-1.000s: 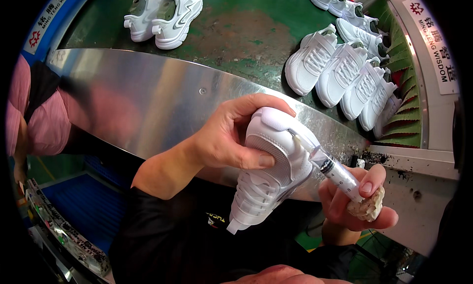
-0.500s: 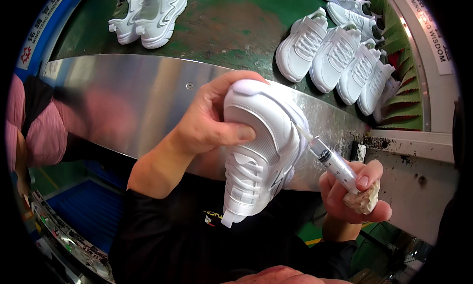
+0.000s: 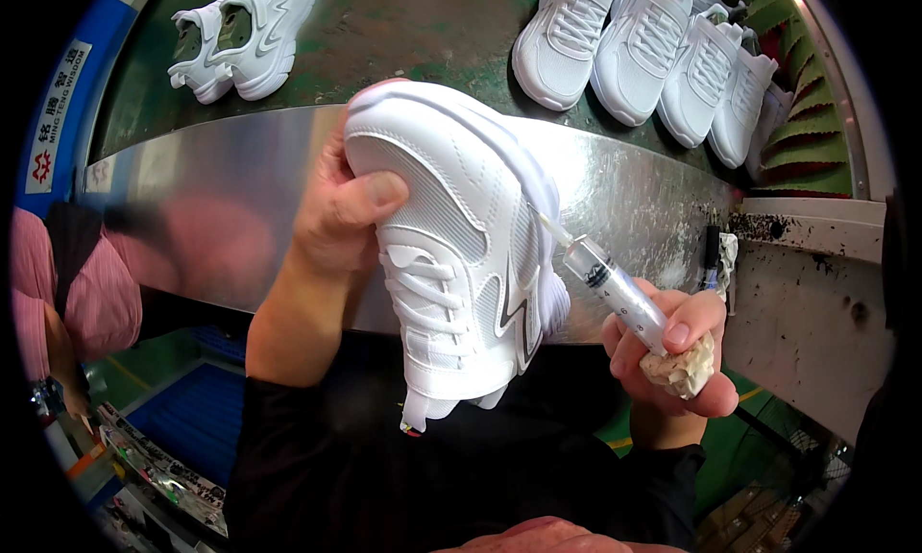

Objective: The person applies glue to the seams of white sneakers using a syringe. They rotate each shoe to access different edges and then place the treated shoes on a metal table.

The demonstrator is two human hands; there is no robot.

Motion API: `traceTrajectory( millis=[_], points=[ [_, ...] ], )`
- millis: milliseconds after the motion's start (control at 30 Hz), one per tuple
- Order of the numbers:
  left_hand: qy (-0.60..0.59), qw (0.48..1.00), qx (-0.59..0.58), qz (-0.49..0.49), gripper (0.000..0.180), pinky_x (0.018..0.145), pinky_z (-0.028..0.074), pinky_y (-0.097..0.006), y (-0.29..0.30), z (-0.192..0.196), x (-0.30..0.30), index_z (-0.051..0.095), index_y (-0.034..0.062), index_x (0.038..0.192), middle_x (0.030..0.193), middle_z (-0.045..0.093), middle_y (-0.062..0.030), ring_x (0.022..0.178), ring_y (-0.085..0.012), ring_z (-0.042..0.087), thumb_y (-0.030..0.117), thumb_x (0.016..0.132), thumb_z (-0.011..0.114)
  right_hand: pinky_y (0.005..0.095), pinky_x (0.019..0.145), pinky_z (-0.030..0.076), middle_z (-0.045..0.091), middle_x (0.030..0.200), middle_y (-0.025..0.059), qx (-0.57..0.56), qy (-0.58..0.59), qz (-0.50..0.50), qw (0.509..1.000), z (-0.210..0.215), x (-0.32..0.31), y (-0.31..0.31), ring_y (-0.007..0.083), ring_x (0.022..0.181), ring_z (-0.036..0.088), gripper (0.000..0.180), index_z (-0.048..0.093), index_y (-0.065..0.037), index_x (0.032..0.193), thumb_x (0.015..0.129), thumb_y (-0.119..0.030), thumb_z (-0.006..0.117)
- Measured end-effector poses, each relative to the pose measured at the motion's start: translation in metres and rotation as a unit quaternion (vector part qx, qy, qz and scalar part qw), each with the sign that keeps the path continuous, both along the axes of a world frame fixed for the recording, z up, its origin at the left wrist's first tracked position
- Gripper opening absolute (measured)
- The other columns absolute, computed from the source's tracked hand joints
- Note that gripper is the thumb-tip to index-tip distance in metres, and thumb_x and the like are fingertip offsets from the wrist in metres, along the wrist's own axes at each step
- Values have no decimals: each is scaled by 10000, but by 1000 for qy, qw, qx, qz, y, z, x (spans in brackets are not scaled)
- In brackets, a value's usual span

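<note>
Green belt [image 3: 384, 35] w/ white shoes | L hand [image 3: 336, 217] grips shoe [image 3: 461, 255] | R hand [image 3: 672, 351] closed on syringe [image 3: 615, 294], clear barrel, + rag [image 3: 682, 371]

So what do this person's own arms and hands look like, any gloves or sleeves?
No gloves: both the left hand and the right hand are bare, with short, plain nails and no rings or watch in view. The forearms are bare too. Black sleeves begin near the elbows, pushed or rolled up, and run into a black top that fills the lower part of the picture. No markings show on the fabric.
</note>
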State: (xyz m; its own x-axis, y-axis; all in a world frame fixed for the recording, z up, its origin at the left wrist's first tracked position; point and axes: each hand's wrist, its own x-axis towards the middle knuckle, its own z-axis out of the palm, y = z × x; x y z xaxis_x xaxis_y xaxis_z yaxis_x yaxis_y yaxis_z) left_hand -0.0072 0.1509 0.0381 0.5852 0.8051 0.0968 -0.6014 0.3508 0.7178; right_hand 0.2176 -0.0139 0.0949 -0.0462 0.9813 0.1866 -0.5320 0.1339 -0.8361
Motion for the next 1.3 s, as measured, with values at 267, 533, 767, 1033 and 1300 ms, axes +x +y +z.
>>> traceTrajectory(
  millis=[267, 533, 767, 1033, 1300],
  points=[
    [17, 999, -29, 8, 493, 840, 511, -327, 1, 2, -2, 508, -13, 1179, 1065, 616, -139, 942, -218, 626, 134, 729, 644, 254, 480, 365, 623, 696, 105, 34, -93, 4, 995, -15, 8, -5, 216, 736, 512, 538, 539, -127, 992, 767, -610, 619],
    [-24, 999, -31, -16, 392, 817, 531, -342, 7, -1, 0, 538, -35, 1134, 1025, 637, -149, 917, -232, 643, 147, 792, 592, 270, 584, 364, 640, 765, 90, 47, -25, -12, 998, -33, 6, -14, 165, 661, 519, 644, 613, 3, 1022, 690, -536, 733],
    [-34, 996, -83, -15, 396, 826, 530, -366, 9, -9, 2, 529, -48, 1146, 1041, 634, -172, 927, -253, 642, 188, 831, 569, 281, 597, 334, 665, 761, 96, 35, -46, 10, 998, -45, 10, -26, 149, 630, 507, 644, 617, -11, 1023, 677, -538, 746],
    [-102, 980, -139, -97, 457, 907, 492, -416, 18, -21, 1, 497, -45, 1218, 1156, 599, -184, 1042, -292, 601, 258, 877, 536, 275, 601, 329, 675, 782, 90, 5, -53, 6, 999, -54, 11, -56, 148, 616, 516, 621, 634, -29, 992, 683, -559, 727],
    [-29, 987, -148, -47, 308, 899, 483, -381, 26, -27, 0, 577, 17, 1066, 1104, 626, -122, 994, -236, 608, 253, 872, 544, 263, 607, 328, 674, 790, 80, -2, -29, -22, 999, -69, 7, -72, 141, 637, 498, 613, 637, -36, 989, 690, -566, 717]
  ],
)
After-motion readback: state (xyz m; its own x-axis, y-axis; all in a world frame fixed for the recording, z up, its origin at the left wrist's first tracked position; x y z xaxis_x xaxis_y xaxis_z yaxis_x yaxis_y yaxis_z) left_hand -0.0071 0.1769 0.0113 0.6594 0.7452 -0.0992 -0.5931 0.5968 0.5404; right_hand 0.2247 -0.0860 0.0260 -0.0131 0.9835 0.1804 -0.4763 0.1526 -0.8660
